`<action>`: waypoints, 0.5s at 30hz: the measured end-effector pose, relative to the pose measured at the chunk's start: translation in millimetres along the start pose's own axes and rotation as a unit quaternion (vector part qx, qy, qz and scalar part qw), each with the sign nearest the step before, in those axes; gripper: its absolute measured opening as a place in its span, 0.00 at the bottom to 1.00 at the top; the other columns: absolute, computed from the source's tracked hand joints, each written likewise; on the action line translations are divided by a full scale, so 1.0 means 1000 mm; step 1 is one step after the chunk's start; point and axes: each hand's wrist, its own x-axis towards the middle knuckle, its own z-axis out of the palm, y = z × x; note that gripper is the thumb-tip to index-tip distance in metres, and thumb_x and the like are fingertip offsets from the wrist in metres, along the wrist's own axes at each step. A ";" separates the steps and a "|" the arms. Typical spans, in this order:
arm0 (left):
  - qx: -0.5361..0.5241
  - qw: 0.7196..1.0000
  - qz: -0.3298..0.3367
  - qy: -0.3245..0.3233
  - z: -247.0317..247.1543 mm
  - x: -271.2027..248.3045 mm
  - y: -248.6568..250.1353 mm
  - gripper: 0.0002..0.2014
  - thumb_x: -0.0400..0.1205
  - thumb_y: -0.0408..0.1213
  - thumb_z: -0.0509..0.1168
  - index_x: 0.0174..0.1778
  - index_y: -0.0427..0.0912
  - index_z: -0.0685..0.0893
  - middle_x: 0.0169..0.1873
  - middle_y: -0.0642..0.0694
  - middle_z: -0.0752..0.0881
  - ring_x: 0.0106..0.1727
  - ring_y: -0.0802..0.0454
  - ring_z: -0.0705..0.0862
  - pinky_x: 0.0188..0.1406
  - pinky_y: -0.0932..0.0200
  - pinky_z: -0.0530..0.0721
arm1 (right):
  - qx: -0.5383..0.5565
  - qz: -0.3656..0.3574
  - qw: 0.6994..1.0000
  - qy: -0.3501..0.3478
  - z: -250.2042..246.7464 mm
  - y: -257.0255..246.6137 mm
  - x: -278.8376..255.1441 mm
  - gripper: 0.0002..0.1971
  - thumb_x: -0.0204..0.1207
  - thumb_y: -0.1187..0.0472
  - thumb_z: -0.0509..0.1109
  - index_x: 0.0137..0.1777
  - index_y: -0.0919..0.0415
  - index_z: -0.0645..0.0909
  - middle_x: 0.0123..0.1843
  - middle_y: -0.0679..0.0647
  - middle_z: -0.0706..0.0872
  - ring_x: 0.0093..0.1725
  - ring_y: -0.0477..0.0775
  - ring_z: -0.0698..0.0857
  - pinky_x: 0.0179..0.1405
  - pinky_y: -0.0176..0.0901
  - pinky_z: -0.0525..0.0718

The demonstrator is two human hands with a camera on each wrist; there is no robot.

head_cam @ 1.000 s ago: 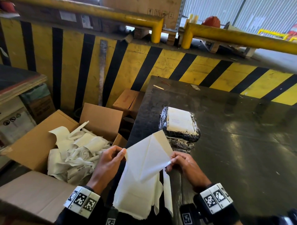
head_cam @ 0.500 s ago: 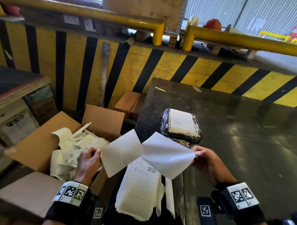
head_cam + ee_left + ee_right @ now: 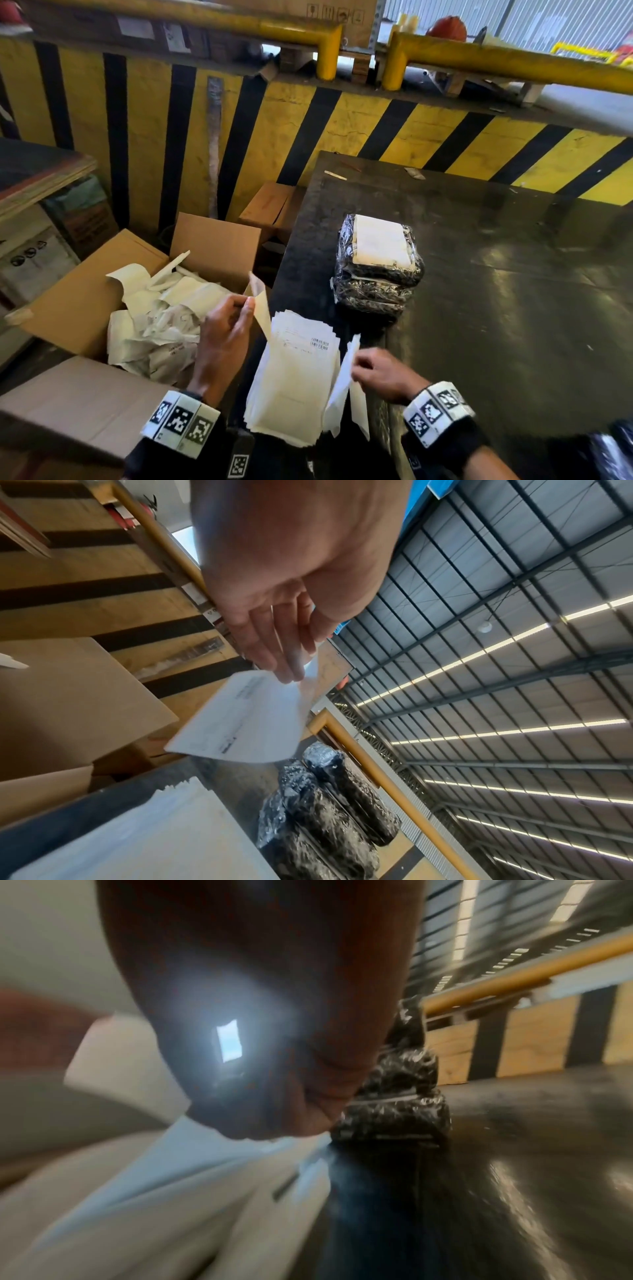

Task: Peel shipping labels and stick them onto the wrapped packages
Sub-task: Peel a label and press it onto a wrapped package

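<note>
Several wrapped packages (image 3: 373, 287) lie stacked in shiny black film on the dark table (image 3: 513, 308); the top one carries a white label (image 3: 380, 243). A stack of label sheets (image 3: 294, 383) sits at the table's near left corner. My left hand (image 3: 248, 303) pinches a printed sheet (image 3: 262, 311) upright between the stack and the box; the print shows in the left wrist view (image 3: 246, 718). My right hand (image 3: 356, 368) pinches a white sheet (image 3: 342, 387) at the stack's right edge. The right wrist view is blurred, and the packages (image 3: 404, 1096) show behind the hand.
An open cardboard box (image 3: 85, 301) left of the table holds several crumpled backing papers (image 3: 161, 318). A smaller box (image 3: 267, 205) stands behind it. A yellow and black striped barrier (image 3: 308, 130) with yellow rails runs along the back.
The two sheets were pulled apart, one in each hand. The left sheet has turned edge-on near the box, and the right hand has dropped with its sheet to the stack's right edge.
</note>
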 end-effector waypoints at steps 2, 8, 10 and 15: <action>-0.003 1.000 -0.006 -0.012 0.005 -0.004 0.002 0.06 0.84 0.35 0.61 0.43 0.48 0.82 0.37 0.42 0.87 0.39 0.45 0.87 0.38 0.47 0.88 | -0.072 0.017 0.997 -0.033 0.013 0.008 0.007 0.07 0.76 0.60 0.63 0.38 0.58 0.78 0.37 0.53 0.82 0.34 0.47 0.80 0.31 0.32 0.75; -0.010 0.998 0.010 -0.054 0.010 -0.013 0.001 0.06 0.83 0.37 0.63 0.42 0.47 0.83 0.33 0.50 0.88 0.35 0.55 0.87 0.34 0.47 0.88 | -0.147 0.014 0.989 -0.027 0.016 0.013 0.012 0.09 0.75 0.51 0.70 0.46 0.57 0.83 0.50 0.55 0.88 0.48 0.52 0.86 0.49 0.43 0.83; -0.012 0.997 0.033 -0.070 0.011 -0.013 0.001 0.07 0.80 0.44 0.64 0.42 0.46 0.84 0.35 0.53 0.88 0.36 0.53 0.87 0.35 0.45 0.89 | -0.175 0.020 0.984 -0.004 0.012 0.012 0.010 0.13 0.73 0.44 0.70 0.43 0.55 0.82 0.49 0.54 0.88 0.48 0.53 0.86 0.50 0.49 0.84; -0.015 0.990 0.088 -0.107 0.014 -0.004 0.014 0.16 0.76 0.59 0.66 0.45 0.51 0.89 0.37 0.59 0.90 0.41 0.52 0.89 0.38 0.54 0.90 | 0.112 -0.052 0.977 0.173 -0.012 -0.031 -0.005 0.21 0.76 0.42 0.65 0.36 0.60 0.82 0.31 0.52 0.86 0.30 0.47 0.82 0.34 0.46 0.82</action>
